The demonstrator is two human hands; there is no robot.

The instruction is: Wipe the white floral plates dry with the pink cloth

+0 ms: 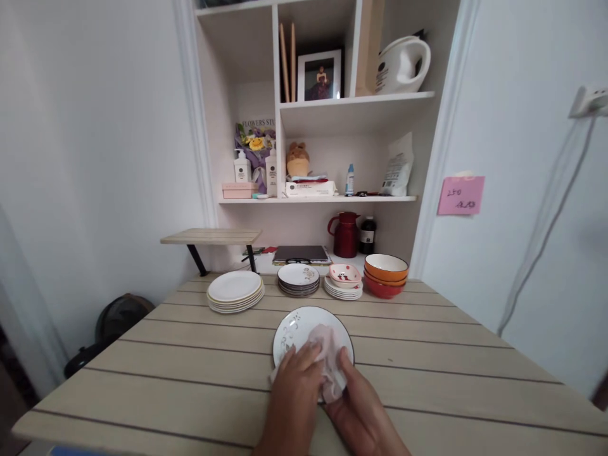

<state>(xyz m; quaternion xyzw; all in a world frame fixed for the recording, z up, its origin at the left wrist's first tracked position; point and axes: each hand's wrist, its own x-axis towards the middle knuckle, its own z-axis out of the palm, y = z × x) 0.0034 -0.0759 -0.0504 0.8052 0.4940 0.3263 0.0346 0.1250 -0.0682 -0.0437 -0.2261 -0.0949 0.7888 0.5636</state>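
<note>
A white plate [304, 316] with a dark rim and a grey floral pattern is held just above the near part of the table, or rests on it; I cannot tell which. My left hand [295, 386] presses a crumpled pale pink cloth [327, 345] onto the plate's face, its fingers bent over the fabric. At the plate's lower right edge is my right hand [358, 405], thumb on top and fingers underneath, gripping the rim. The cloth covers the plate's middle and lower right.
Along the table's [190, 367] back stand white plates [235, 288], dark-rimmed plates [298, 278], small dishes [344, 278] and stacked orange and red bowls [386, 275]. Behind them are a laptop [301, 254], a red jug [346, 234] and a small raised shelf [211, 237].
</note>
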